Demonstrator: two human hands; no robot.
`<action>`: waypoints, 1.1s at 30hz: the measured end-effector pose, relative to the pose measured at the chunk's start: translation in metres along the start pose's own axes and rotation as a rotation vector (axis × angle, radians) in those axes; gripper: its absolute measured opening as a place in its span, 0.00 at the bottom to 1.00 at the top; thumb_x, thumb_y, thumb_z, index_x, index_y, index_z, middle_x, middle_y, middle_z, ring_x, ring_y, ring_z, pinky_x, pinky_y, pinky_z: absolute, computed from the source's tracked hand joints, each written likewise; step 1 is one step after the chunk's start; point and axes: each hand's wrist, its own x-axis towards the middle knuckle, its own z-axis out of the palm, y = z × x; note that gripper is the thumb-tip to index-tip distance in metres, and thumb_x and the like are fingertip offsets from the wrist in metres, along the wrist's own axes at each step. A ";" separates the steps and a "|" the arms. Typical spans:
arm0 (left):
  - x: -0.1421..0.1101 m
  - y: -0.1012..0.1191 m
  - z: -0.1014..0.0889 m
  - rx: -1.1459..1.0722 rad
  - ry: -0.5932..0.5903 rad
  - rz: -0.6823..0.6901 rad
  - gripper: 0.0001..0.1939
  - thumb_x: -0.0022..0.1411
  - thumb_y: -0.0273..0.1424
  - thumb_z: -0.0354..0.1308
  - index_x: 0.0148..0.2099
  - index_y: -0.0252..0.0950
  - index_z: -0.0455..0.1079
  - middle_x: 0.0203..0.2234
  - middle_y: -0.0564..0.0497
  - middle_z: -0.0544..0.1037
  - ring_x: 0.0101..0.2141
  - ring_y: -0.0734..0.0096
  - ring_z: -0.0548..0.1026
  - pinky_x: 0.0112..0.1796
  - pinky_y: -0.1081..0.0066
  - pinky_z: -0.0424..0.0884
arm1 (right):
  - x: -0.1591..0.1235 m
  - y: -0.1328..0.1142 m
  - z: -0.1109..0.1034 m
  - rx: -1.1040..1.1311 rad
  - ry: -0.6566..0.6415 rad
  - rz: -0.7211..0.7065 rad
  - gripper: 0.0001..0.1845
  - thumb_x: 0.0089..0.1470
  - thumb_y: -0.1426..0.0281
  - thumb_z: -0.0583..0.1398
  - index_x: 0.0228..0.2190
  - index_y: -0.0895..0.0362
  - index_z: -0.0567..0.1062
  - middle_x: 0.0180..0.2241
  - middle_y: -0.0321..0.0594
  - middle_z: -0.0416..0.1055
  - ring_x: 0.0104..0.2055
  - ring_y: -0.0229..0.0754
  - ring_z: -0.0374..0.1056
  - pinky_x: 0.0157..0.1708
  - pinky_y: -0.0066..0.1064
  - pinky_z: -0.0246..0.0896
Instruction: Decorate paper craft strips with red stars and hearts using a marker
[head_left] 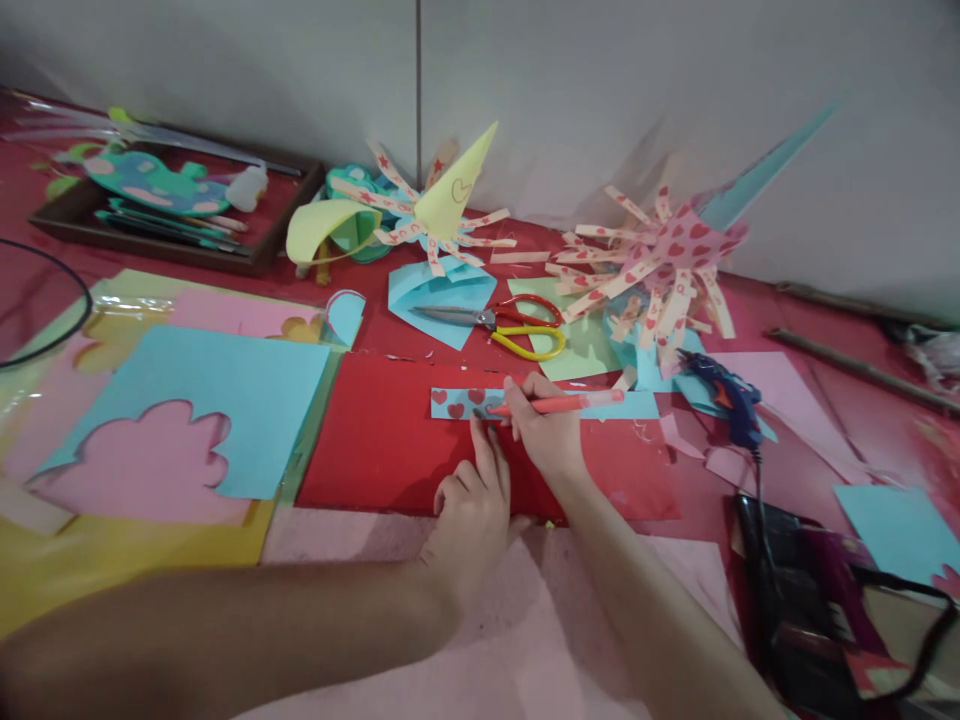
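Observation:
A blue paper strip lies across a red board, with several red hearts drawn along its left part. My right hand grips a red pen, whose tip rests on the strip beside the hearts. Just below the hearts, my left hand presses the strip's lower edge with its outstretched index and middle fingers; its other fingers are bent and hold nothing. Scissors with one red and one yellow handle lie behind the strip, on blue and green paper.
Paper crafts with a yellow cone and a blue cone stand at the wall. A brown tray sits back left, near cut blue paper. On the right are a glue gun and a black pouch.

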 end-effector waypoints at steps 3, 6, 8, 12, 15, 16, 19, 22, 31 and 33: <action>0.000 0.000 0.000 -0.006 0.003 0.001 0.37 0.59 0.46 0.46 0.59 0.17 0.53 0.54 0.20 0.56 0.25 0.65 0.71 0.19 0.68 0.66 | 0.000 0.000 0.000 -0.011 0.007 -0.008 0.20 0.52 0.64 0.55 0.14 0.55 0.55 0.10 0.25 0.52 0.16 0.31 0.57 0.21 0.24 0.54; 0.000 0.000 -0.001 -0.030 -0.005 -0.001 0.37 0.59 0.45 0.47 0.59 0.18 0.53 0.55 0.21 0.55 0.24 0.66 0.71 0.19 0.68 0.66 | 0.000 0.001 0.001 -0.026 0.014 -0.017 0.20 0.52 0.64 0.54 0.14 0.54 0.54 0.10 0.26 0.53 0.17 0.32 0.58 0.21 0.25 0.53; 0.000 0.000 -0.002 -0.046 -0.012 -0.002 0.36 0.59 0.45 0.47 0.59 0.19 0.53 0.55 0.22 0.55 0.24 0.66 0.71 0.19 0.68 0.66 | 0.000 0.001 0.001 -0.027 0.014 -0.025 0.20 0.52 0.64 0.54 0.14 0.54 0.54 0.11 0.27 0.52 0.17 0.32 0.58 0.20 0.25 0.53; 0.000 -0.001 -0.003 -0.064 -0.026 0.002 0.37 0.59 0.45 0.47 0.59 0.18 0.52 0.55 0.21 0.54 0.25 0.64 0.72 0.20 0.68 0.66 | 0.001 0.001 0.000 -0.046 0.029 -0.050 0.18 0.51 0.68 0.54 0.14 0.55 0.54 0.12 0.27 0.53 0.17 0.31 0.56 0.20 0.24 0.53; 0.001 -0.001 -0.004 -0.105 -0.042 -0.007 0.37 0.59 0.44 0.48 0.60 0.19 0.51 0.55 0.21 0.54 0.25 0.65 0.71 0.20 0.67 0.67 | 0.001 0.001 0.000 -0.058 0.041 -0.052 0.17 0.50 0.69 0.53 0.14 0.55 0.54 0.13 0.27 0.55 0.17 0.31 0.55 0.21 0.24 0.53; 0.001 -0.002 -0.004 -0.110 -0.044 -0.008 0.37 0.59 0.44 0.48 0.60 0.19 0.51 0.55 0.21 0.54 0.25 0.65 0.71 0.21 0.68 0.67 | 0.001 0.000 0.000 -0.053 0.044 -0.048 0.17 0.50 0.70 0.53 0.14 0.55 0.54 0.13 0.27 0.55 0.17 0.31 0.55 0.21 0.24 0.53; 0.001 -0.002 -0.004 -0.084 -0.042 -0.003 0.37 0.59 0.44 0.48 0.60 0.18 0.51 0.55 0.21 0.54 0.25 0.65 0.72 0.20 0.68 0.67 | 0.001 0.000 0.000 -0.013 0.074 -0.023 0.17 0.50 0.69 0.53 0.14 0.55 0.54 0.13 0.27 0.55 0.17 0.31 0.57 0.21 0.24 0.55; 0.000 -0.002 -0.003 -0.040 -0.037 0.007 0.37 0.59 0.45 0.46 0.59 0.18 0.51 0.55 0.20 0.55 0.25 0.65 0.72 0.19 0.68 0.66 | 0.001 0.001 0.000 0.038 0.096 0.015 0.18 0.52 0.65 0.53 0.15 0.54 0.54 0.13 0.26 0.55 0.16 0.31 0.59 0.19 0.24 0.55; 0.000 -0.002 -0.003 -0.040 -0.030 -0.002 0.35 0.60 0.45 0.45 0.59 0.22 0.53 0.56 0.24 0.56 0.25 0.66 0.71 0.20 0.68 0.66 | 0.001 0.003 0.001 0.053 0.071 0.032 0.20 0.52 0.61 0.54 0.15 0.54 0.53 0.11 0.25 0.53 0.16 0.33 0.63 0.18 0.24 0.55; 0.000 -0.002 -0.004 -0.045 -0.026 -0.005 0.34 0.60 0.45 0.46 0.60 0.23 0.53 0.56 0.25 0.56 0.25 0.66 0.71 0.20 0.68 0.66 | 0.001 0.003 0.001 0.036 0.066 0.028 0.20 0.52 0.61 0.54 0.15 0.54 0.53 0.11 0.26 0.54 0.16 0.33 0.63 0.18 0.24 0.55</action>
